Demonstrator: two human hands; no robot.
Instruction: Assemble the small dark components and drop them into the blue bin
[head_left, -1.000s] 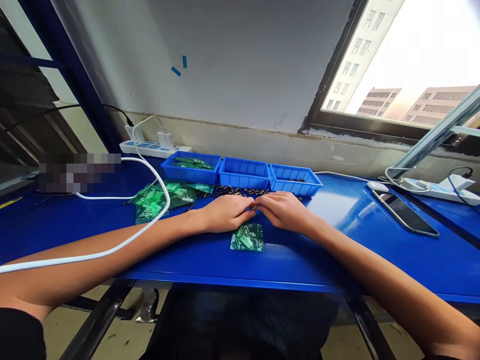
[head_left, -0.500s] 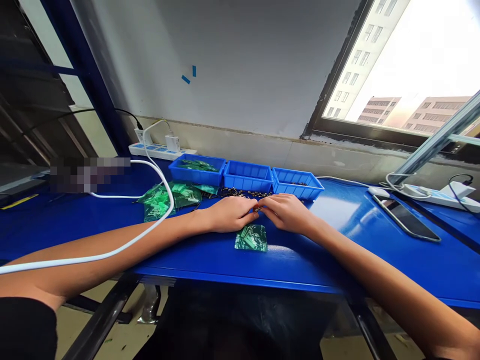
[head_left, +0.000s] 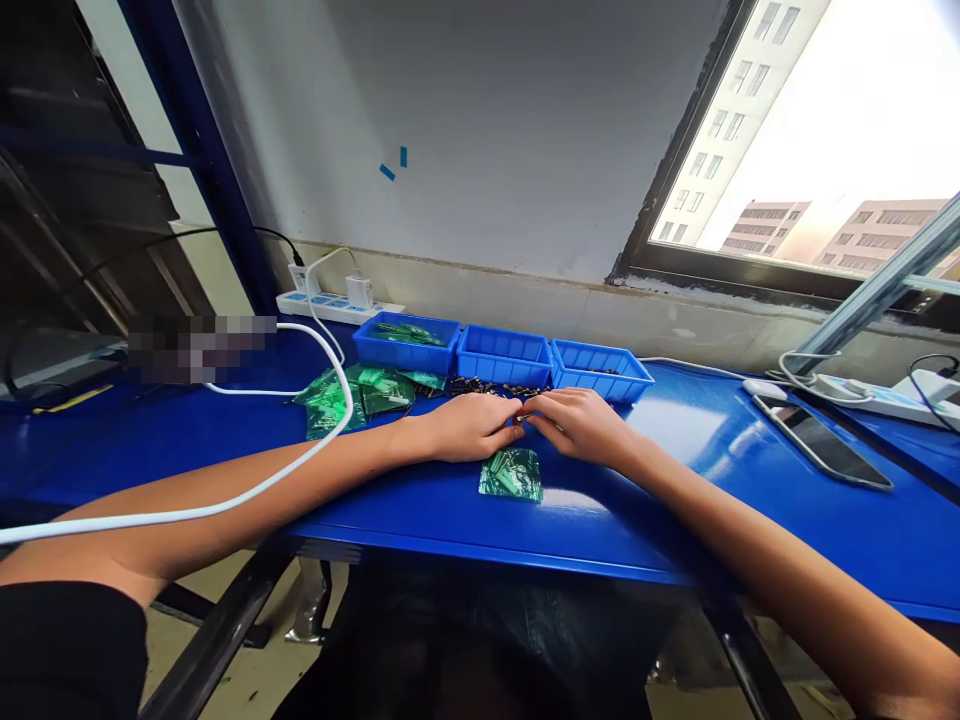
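Note:
My left hand (head_left: 471, 427) and my right hand (head_left: 579, 424) rest on the blue table (head_left: 675, 500), fingertips meeting in a pinch over a tiny dark part (head_left: 525, 417) that is too small to name. Just in front of them lies a small green bag (head_left: 512, 474). Behind the hands a scatter of small dark parts (head_left: 487, 385) lies on the table. A pile of green bags (head_left: 352, 395) sits to the left of my left hand.
Three blue bins (head_left: 504, 355) stand in a row behind the hands; the left one holds green bags. A white cable (head_left: 300, 450) crosses my left forearm. Power strips (head_left: 337, 305) sit at the back left and right. A phone (head_left: 821, 452) lies at right.
The hands stay together pinching the small part. The view has shifted slightly right and upward; nothing else has moved.

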